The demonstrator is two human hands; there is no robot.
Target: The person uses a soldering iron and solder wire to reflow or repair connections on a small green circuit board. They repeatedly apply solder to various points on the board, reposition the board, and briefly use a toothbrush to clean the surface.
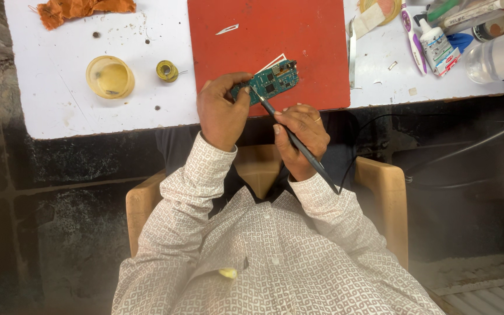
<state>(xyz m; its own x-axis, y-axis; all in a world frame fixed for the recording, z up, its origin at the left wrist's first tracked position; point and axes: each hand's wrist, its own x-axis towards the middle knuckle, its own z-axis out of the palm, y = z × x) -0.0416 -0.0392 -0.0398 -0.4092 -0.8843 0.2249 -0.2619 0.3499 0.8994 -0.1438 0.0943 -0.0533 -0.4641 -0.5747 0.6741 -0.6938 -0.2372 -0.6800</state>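
White bench ahead. My left hand pinches green circuit board by edge: light, stiff, fragile. Right hand grips black soldering iron pen-style, tip touching board.

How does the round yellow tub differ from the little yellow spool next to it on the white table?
The yellow tub is larger, pale and translucent, an open dish with dark specks inside. The yellow spool is much smaller, darker and wound, with a loose strand trailing off. Both are round and sit untouched on the white table.

Left hand gripping circuit board; right hand around soldering iron
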